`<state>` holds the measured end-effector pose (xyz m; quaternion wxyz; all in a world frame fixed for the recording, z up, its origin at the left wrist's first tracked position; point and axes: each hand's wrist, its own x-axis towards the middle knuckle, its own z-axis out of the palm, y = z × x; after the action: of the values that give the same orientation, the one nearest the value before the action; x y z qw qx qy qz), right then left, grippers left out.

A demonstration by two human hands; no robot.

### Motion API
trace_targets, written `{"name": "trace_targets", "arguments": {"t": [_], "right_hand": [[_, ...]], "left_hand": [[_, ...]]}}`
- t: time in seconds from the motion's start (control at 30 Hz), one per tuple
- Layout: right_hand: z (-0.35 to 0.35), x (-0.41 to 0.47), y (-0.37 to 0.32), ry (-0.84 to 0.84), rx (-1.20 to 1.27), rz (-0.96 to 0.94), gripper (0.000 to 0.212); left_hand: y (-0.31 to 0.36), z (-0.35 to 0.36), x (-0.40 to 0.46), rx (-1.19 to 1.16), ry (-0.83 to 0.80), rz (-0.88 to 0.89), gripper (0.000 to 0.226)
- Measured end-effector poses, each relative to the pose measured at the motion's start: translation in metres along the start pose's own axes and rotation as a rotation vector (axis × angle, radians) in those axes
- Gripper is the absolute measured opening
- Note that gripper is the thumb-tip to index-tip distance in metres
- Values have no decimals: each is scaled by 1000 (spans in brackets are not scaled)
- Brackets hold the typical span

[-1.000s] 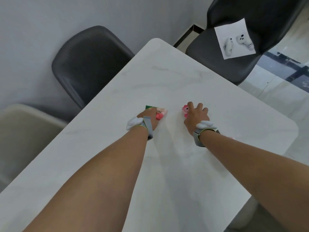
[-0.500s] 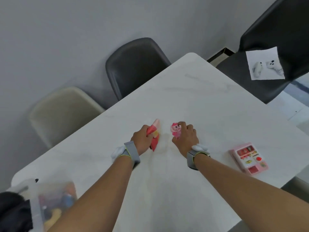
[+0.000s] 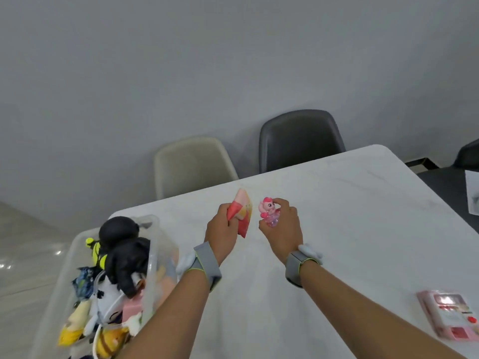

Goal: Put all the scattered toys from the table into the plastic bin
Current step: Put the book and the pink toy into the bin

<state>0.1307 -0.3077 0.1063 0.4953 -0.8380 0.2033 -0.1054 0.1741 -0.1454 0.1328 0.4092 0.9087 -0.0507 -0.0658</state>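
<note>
My left hand grips a red and pink wedge-shaped toy above the white table. Beside it, my right hand holds a small pink pony figure with a clear base. The clear plastic bin stands at the table's left end, to the left of my left forearm. It holds a black plush toy and several other soft toys. A pink toy vending machine lies on the table at the lower right.
A beige chair and a dark grey chair stand behind the table against a grey wall. Another dark chair with a white sheet on it shows at the right edge.
Both hands lifted their toys off the table and carried them left. The view swung left, bringing the bin into full view.
</note>
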Motion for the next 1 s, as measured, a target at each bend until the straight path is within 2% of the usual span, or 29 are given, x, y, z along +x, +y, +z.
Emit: {"name": "trace_targets", "arguments": {"t": [0.2, 0.43, 0.53, 0.6, 0.67, 0.73, 0.87, 1.0], "right_hand": [[58, -38, -55, -112, -3, -162, 53], [127, -90, -109, -239, 23, -239, 54], [154, -112, -124, -282, 8, -269, 54], [170, -126, -132, -304, 1, -278, 54], [185, -141, -139, -329, -1, -281, 53], [200, -157, -146, -366, 25, -282, 52], [226, -184, -159, -420, 20, -293, 55], [255, -214, -159, -470, -156, -392, 53]], "left_hand": [[-68, -97, -41, 7, 166, -68, 28], [-140, -210, -86, 168, 620, -125, 35], [-173, -243, -105, 305, 720, -100, 50], [-202, -252, -117, 450, 630, -144, 57], [-235, -250, -130, 661, 435, -236, 54], [-267, -243, -143, 787, 309, -282, 52], [-306, -233, -145, 851, 31, -317, 82], [-303, -246, -139, 726, 23, -324, 86]]}}
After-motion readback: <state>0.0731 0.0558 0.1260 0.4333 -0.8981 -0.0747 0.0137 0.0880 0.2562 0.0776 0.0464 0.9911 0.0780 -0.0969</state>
